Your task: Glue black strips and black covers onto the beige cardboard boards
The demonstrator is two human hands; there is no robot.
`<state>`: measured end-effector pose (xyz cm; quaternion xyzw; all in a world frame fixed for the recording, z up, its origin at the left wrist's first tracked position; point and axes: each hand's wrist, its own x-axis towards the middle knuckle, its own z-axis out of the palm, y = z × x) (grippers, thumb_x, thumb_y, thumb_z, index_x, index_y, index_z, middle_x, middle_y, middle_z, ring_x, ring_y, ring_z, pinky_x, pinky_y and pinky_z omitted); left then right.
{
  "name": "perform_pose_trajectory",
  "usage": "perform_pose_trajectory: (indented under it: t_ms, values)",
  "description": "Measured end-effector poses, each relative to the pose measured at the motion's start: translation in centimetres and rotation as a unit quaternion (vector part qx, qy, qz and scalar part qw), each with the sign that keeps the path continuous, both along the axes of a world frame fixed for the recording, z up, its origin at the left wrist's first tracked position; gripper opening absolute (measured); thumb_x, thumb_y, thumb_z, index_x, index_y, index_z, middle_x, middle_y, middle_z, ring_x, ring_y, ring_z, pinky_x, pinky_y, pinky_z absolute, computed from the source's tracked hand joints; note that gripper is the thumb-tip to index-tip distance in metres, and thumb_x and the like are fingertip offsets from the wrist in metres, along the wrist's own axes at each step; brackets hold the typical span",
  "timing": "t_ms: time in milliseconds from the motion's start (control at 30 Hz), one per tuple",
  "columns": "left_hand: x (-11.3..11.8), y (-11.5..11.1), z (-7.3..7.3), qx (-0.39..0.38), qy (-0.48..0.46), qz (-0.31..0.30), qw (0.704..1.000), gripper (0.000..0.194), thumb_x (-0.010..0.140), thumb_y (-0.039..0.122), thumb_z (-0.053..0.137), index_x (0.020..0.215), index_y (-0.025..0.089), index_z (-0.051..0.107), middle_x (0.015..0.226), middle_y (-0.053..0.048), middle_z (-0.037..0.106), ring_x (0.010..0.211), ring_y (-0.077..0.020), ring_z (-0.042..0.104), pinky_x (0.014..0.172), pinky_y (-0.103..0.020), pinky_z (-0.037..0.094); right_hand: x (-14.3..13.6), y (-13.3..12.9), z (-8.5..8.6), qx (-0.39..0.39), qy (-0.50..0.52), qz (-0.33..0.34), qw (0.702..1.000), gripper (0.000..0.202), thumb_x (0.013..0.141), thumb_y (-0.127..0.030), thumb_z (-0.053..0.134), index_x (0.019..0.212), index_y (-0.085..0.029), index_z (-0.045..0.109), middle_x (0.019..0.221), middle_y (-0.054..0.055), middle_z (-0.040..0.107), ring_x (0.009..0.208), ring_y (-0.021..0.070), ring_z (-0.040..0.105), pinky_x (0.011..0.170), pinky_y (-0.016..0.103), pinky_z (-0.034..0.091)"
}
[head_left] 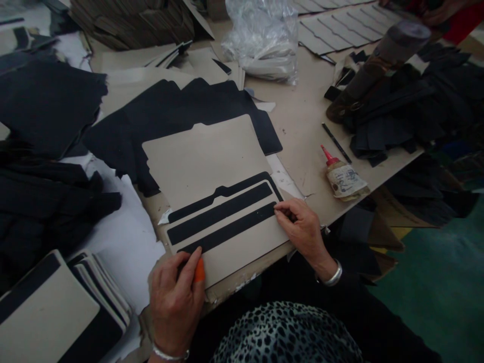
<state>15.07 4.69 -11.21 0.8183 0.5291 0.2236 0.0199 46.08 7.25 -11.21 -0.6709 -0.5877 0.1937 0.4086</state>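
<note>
A beige board [242, 259] lies flat at the table's front edge, with two long black strips across it. The lower black strip [238, 227] runs between my hands. My right hand [302, 229] is closed in a pinch at its right end. My left hand [176, 297] is closed, fingertips at the strip's left end. Something orange [199, 270] shows at those fingers; whether it is worn or held I cannot tell. The upper black strip [221, 212] lies parallel above. Behind are another beige sheet [206, 156] and fanned black sheets [181, 106].
A glue bottle with red tip [344, 174] and a black pen [336, 142] lie at right, near a dark roller-like tool [374, 70] and black strips [401, 111]. Finished-looking boards [49, 302] are stacked at lower left. A clear plastic bag [264, 40] stands behind.
</note>
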Motion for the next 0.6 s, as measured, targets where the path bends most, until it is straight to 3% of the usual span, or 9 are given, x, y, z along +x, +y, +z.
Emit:
perform_pose_trajectory:
  t_ms: [233,433,600]
  values:
    - [0.1,0.0,0.2,0.012,0.023,-0.005,1.000,0.043,0.088,0.010,0.064,0.130,0.017,0.064,0.110,-0.014,0.063,0.104,-0.0309,0.058,0.095,-0.051,0.050,-0.3,0.0,0.1,0.014,-0.036,0.005,0.999,0.017,0.092,-0.013,0.060,0.098,-0.025,0.070,0.090,0.004,0.065,0.089,0.0229,0.060,0.081,0.038,0.049]
    - [0.8,-0.1,0.8,0.030,0.075,-0.016,0.997,0.039,0.090,0.011,0.063,0.129,0.010,0.064,0.111,-0.016,0.064,0.105,-0.0313,0.057,0.096,-0.049,0.049,-0.8,-0.1,0.4,0.057,-0.163,0.089,0.981,0.033,0.096,-0.005,0.049,0.113,-0.024,0.070,0.102,0.006,0.071,0.102,0.0261,0.057,0.092,0.044,0.048]
    - [1.0,-0.3,1.3,0.041,0.115,-0.005,0.993,0.036,0.092,0.014,0.061,0.127,0.011,0.066,0.109,-0.014,0.066,0.103,-0.0316,0.056,0.091,-0.047,0.047,-0.7,-0.9,0.5,0.089,-0.199,0.106,0.970,0.034,0.095,-0.003,0.048,0.116,-0.017,0.071,0.105,0.010,0.070,0.100,0.0250,0.059,0.090,0.041,0.050]
